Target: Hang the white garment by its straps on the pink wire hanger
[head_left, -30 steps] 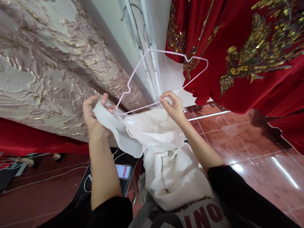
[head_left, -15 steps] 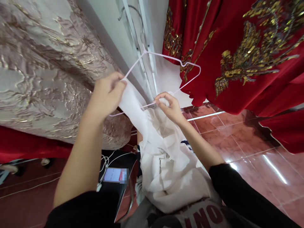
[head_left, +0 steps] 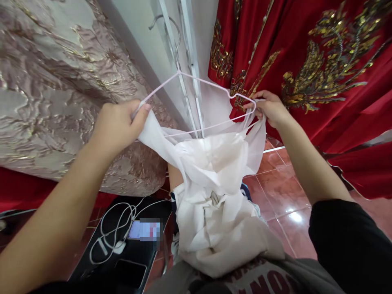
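Before red embroidered garments point(head_left: 321, 61), a white garment point(head_left: 214, 163) is gripped at both wire hanger point(head_left: 202, 81) ends by left hand point(head_left: 118, 124) and right hand point(head_left: 269, 108).

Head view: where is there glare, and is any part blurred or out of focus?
In the head view, glare sits on the red floor tiles; the phone screen is blurred out; the hanger and the white garment look sharp.
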`<state>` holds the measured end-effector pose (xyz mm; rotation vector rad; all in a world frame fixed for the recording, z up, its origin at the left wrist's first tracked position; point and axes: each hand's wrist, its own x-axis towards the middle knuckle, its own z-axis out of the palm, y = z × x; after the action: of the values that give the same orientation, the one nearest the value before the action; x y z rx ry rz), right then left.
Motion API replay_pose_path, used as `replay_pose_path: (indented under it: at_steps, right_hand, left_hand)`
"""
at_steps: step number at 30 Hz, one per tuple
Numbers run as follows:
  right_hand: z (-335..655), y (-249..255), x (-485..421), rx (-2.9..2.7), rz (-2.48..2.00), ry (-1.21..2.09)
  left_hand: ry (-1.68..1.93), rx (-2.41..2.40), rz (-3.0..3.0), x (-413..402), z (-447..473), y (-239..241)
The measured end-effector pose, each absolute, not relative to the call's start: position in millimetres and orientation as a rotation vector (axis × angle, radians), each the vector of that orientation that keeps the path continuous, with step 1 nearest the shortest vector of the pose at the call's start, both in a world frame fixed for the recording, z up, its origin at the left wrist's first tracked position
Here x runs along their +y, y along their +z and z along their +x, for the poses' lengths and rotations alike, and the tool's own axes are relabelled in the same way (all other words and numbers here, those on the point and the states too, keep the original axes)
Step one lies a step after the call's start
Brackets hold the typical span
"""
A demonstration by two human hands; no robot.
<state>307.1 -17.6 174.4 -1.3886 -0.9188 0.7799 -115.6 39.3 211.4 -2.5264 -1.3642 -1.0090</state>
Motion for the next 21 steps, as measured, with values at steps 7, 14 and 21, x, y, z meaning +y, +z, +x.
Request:
replay_pose_path:
  at_steps: [7, 14, 21]
  right_hand:
    - [286.7, 231.5, -13.3, -1.519, -1.392, 0.487]
    - [256.4, 243.4, -17.1, -1.684, -1.240, 0.729]
    - [288.6, 228.5, -0.6, -1.771, -1.270, 0.299]
  left_hand:
    - [-1.119, -1.445, -2.560, 40.1, -113.8, 205.1]
    - [-1.147, -1.562, -2.581, 34.9, -111.0, 202.3]
    - [-1.075, -1.543, -2.618, 32.8, -119.3, 186.8]
